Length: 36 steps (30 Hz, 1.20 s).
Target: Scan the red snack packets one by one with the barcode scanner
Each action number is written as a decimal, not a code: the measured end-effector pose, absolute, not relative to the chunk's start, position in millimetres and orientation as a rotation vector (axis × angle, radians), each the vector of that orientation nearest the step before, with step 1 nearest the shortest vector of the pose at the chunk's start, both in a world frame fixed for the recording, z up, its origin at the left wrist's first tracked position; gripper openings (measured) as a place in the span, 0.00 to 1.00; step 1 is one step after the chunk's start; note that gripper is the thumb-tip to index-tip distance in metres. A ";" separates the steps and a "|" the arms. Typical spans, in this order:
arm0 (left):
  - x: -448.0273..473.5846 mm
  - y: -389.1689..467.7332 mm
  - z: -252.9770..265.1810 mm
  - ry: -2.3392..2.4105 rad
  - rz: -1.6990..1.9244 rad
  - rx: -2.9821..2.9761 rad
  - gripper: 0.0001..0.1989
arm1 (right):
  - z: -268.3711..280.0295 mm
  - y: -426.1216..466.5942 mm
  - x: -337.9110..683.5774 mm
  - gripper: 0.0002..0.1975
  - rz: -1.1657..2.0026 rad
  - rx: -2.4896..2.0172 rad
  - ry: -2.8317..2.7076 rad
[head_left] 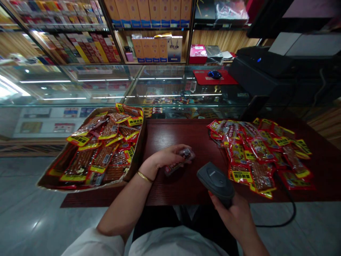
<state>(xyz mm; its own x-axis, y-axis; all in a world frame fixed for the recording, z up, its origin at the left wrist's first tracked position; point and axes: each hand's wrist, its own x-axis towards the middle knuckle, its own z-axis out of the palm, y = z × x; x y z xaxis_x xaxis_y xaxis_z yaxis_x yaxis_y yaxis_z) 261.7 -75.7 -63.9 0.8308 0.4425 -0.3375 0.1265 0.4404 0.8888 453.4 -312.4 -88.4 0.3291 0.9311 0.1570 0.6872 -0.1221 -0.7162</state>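
Low over the dark red wooden table (165, 131), my left hand (173, 156) is closed on a small clear snack packet (188, 153), partly covered by my fingers. My right hand (237, 209) grips a dark grey barcode scanner (215, 179), its head pointing up and to the left toward the packet. To the left, a cardboard box (135, 163) holds many snack packets (109, 128) in red and yellow wrappers. On the right, a loose pile of similar packets (250, 142) lies on the table, close to the scanner.
A black cable (290, 213) loops off the table's right front. Behind the table stands a glass display counter (160, 83) bearing a red mat (199, 78), a computer mouse (214, 74) and a black printer-like machine (266, 67). Shelves of boxed goods (149, 14) line the back.
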 end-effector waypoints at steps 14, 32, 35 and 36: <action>386.9 -79.3 -63.1 0.733 0.459 0.814 0.18 | -95.2 -343.2 478.6 0.18 0.480 -1.863 -1.123; 231.4 -128.7 -14.6 1.079 1.084 1.724 0.15 | -132.4 -346.8 486.3 0.26 0.521 -2.121 -1.125; 142.3 -140.6 4.0 1.603 1.180 1.870 0.15 | -139.3 -329.8 486.3 0.24 0.662 -2.016 -1.176; 118.0 -141.0 9.1 1.807 1.131 1.903 0.15 | -140.2 -325.2 484.9 0.23 0.691 -1.972 -1.190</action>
